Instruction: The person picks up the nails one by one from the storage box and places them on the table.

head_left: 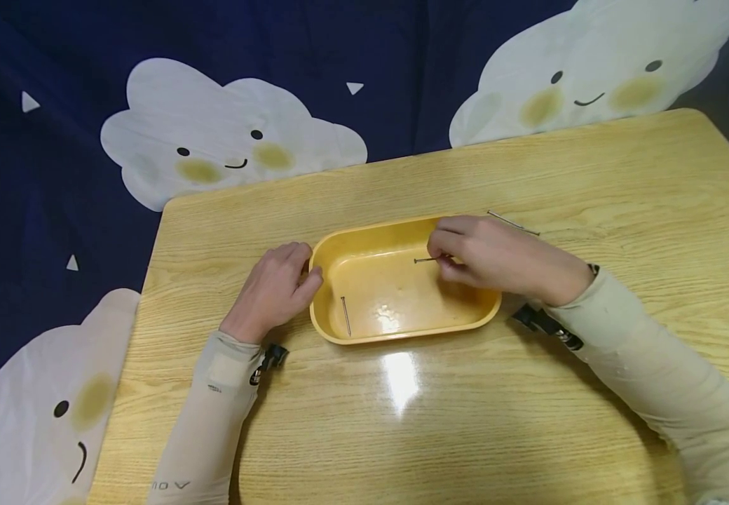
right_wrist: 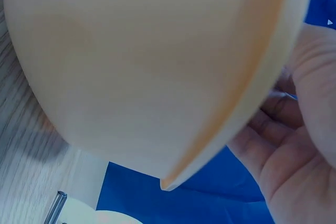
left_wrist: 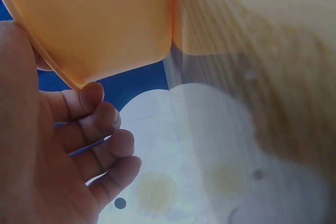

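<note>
A yellow oblong plastic tray (head_left: 364, 338) sits on the wooden table. My left hand (head_left: 275, 291) grips its left end, thumb over the rim and fingers outside; the left wrist view shows those fingertips (left_wrist: 92, 95) curled by the rim. Over the tray's right half, my right hand (head_left: 484, 254) pinches a thin metal nail (head_left: 425, 260), its head pointing left. Another nail (head_left: 346, 315) lies inside the tray near the left end. In the right wrist view the tray wall (right_wrist: 131, 77) hides the right fingertips and the held nail.
Beyond the tray's right end, long nails (head_left: 512, 223) lie on the table (head_left: 440, 421), partly behind my right hand; their ends (right_wrist: 55, 208) show in the right wrist view. A dark blue cloth with white clouds (head_left: 226, 133) hangs along the table's back and left edges.
</note>
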`<action>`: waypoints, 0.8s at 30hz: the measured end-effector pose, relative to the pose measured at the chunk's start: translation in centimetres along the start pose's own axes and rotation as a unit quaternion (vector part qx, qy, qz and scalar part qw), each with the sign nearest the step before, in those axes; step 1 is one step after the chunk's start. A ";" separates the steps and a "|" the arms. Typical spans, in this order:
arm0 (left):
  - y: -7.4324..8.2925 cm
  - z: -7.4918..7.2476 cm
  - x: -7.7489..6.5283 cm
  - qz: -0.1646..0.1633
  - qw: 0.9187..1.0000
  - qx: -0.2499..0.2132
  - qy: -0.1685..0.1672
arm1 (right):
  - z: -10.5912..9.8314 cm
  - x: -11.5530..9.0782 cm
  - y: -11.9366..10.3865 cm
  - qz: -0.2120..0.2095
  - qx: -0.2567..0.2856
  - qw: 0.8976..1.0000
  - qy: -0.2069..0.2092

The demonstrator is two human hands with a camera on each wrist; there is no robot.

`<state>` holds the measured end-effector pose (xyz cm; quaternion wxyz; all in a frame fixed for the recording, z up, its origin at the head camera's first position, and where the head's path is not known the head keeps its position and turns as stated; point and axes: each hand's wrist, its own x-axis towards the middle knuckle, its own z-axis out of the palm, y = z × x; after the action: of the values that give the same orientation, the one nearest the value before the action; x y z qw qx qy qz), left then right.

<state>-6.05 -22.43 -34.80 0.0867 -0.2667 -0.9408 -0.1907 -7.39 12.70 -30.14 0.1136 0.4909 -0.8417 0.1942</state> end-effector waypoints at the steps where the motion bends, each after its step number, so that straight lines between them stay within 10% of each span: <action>1: 0.0 0.0 0.0 0.001 1.000 0.000 0.001 | 0.0 0.0 0.0 0.000 0.001 1.000 0.001; 24: -0.1 -0.1 -0.2 -0.002 1.000 -0.003 0.001 | -0.9 -0.3 1.1 0.029 0.019 0.999 0.005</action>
<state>-5.95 -22.60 -34.83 0.0865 -0.2651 -0.9405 -0.1943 -8.19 13.78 -29.65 0.1033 0.4673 -0.8511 0.2158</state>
